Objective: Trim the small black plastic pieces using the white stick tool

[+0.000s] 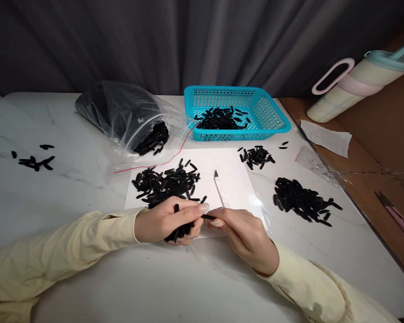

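My left hand [166,220] is closed around a bunch of small black plastic pieces [182,231], just in front of a pile of the same pieces [166,183] on a white sheet [234,177]. My right hand [247,235] holds a slim white craft knife [221,190], blade tip pointing away from me, and its fingertips pinch one black piece [208,217] that sticks out of the left hand's bunch. Both hands touch at that piece.
A turquoise basket [267,112] at the back holds more black pieces. A clear bag [128,116] of pieces lies back left. Other piles lie at right [303,202], near the basket [256,156], and far left [33,162]. A tumbler [360,83] and paper [326,137] lie right.
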`<state>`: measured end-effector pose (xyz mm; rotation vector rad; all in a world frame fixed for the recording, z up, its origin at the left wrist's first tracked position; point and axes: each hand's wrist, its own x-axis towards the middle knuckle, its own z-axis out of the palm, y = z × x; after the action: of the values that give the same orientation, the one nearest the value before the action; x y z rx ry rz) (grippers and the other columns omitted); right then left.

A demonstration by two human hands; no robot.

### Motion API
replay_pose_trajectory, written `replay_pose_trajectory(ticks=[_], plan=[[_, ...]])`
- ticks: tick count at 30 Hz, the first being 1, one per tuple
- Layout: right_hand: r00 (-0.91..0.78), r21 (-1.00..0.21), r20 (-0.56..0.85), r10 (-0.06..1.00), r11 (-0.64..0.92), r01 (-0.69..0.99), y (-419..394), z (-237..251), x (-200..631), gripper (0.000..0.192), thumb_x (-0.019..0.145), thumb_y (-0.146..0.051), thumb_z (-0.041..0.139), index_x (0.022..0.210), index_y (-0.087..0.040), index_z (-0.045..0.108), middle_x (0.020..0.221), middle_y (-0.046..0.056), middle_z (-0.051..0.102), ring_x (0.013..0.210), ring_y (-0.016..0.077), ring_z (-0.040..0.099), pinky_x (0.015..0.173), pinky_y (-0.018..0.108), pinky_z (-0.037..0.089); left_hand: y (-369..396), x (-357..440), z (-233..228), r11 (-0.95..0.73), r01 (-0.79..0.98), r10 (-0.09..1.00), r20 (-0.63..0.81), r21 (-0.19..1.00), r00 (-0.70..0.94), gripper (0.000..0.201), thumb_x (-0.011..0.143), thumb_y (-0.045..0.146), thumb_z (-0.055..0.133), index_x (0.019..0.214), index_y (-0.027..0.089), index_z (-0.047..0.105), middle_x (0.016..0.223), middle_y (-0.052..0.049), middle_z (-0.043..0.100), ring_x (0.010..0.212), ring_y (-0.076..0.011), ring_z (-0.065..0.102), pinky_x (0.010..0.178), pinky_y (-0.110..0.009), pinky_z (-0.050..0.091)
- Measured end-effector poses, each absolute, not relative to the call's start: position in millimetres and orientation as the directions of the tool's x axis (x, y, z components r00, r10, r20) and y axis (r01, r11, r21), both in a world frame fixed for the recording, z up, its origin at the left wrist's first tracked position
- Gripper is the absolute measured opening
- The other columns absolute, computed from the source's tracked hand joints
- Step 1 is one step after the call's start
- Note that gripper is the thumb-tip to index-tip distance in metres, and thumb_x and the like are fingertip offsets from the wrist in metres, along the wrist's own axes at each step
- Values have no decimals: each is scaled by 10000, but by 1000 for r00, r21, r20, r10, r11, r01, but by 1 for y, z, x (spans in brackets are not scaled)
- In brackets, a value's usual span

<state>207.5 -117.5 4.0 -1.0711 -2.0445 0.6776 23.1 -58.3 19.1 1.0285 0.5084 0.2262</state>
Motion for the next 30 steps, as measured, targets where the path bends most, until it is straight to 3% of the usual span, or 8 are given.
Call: replay_pose_trajectory(ticks=[11,18,30], plan=[[-429,-656,425,797,598,460,-116,7,206,247,967,-151,258,880,-166,489,669,19,571,554,103,499,514,200,409,-59,21,18,524,55,359,-279,850,891,387,902,400,393,615,144,433,489,44,389,396,-58,336,360,-191,245],[-460,-699,369,808,567,436,-115,6,205,240,952,-128,260,918,-172,494,702,29,593,569,113,508,527,212,426,-60,22,22,508,74,347,-282,858,894,390,897,405,393,609,146,436,493,43,385,388,-56,323,371,-203,258],[-513,-722,355,781,578,380,-115,4,206,302,838,49,281,919,-164,479,781,47,607,675,116,551,602,209,444,-63,20,23,260,71,440,-184,963,879,402,923,340,364,600,132,480,520,15,455,437,-59,399,441,-198,341]])
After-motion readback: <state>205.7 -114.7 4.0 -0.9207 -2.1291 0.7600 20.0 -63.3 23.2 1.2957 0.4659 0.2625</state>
